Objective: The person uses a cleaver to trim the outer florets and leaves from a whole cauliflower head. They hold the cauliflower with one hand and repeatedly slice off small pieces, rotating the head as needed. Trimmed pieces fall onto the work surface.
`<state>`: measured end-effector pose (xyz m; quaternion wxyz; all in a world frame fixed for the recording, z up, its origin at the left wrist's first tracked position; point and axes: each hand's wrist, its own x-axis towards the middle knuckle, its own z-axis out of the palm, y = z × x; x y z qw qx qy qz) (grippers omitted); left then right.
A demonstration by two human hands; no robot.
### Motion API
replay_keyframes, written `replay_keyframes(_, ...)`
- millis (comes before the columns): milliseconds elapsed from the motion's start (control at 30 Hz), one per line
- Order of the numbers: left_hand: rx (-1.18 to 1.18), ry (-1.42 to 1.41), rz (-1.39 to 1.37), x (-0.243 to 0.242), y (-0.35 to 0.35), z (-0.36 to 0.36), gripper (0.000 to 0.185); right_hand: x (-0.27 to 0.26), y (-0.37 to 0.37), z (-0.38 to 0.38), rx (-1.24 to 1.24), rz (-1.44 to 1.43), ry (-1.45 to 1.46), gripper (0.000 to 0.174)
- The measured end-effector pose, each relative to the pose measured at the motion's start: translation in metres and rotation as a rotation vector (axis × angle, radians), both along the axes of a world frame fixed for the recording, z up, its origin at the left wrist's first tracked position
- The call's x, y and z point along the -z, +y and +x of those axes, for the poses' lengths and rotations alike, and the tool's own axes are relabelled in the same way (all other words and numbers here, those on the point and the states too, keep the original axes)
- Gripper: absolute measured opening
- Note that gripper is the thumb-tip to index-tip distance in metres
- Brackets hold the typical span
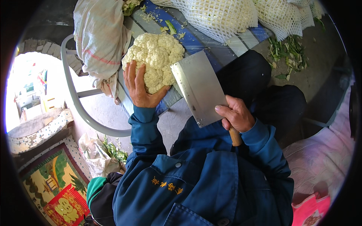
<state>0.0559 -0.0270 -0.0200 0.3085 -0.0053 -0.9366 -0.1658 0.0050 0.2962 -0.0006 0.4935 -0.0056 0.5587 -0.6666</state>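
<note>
A large pale head of cauliflower [158, 58] rests on a striped, plastic-covered surface [195, 42]. My left hand [142, 86] is spread over its near left side, with fingertips on the florets and the thumb along the near edge. A broad steel cleaver [202, 90] with a wooden handle is held in my right hand [236, 114]. The blade is just right of the cauliflower, and its upper left corner is close to the florets; whether they touch, I cannot tell. Small florets and leaf scraps lie scattered beyond the cauliflower.
Cauliflowers in white foam netting [220, 17] lie at the far side. A stained cloth [99, 42] hangs at the left, near a curved grey metal tube [76, 99]. Leaf trimmings [291, 56] lie on the floor at right. A plastic bag [96, 158] stands lower left.
</note>
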Motion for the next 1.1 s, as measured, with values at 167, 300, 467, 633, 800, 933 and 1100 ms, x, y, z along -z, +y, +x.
replay_keyframes(167, -0.003, 0.002, 0.000, 0.000, 0.000, 0.000, 0.093, 0.001, -0.001, 0.000, 0.030, -0.022, -0.017, 0.022)
replay_keyframes(300, -0.004, 0.005, 0.000, 0.001, -0.001, 0.001, 0.093, 0.005, -0.001, 0.001, 0.021, -0.024, -0.001, 0.027)
replay_keyframes(467, -0.007, 0.003, 0.006, 0.001, 0.001, 0.000, 0.094, 0.003, -0.003, -0.001, 0.011, -0.018, -0.002, 0.026)
replay_keyframes(633, -0.008, 0.000, 0.000, 0.000, 0.000, -0.001, 0.094, 0.005, -0.004, 0.000, 0.005, -0.012, 0.003, 0.025)
replay_keyframes(800, -0.024, 0.010, -0.007, 0.002, 0.000, 0.000, 0.093, 0.003, -0.001, 0.001, -0.027, -0.061, -0.022, 0.023)
replay_keyframes(933, -0.041, 0.006, -0.026, 0.000, 0.003, -0.004, 0.092, 0.004, 0.002, 0.006, -0.074, -0.082, 0.031, 0.022)
replay_keyframes(1100, -0.004, 0.000, -0.001, -0.001, -0.001, -0.001, 0.094, 0.008, 0.007, 0.008, 0.059, -0.053, -0.020, 0.023)
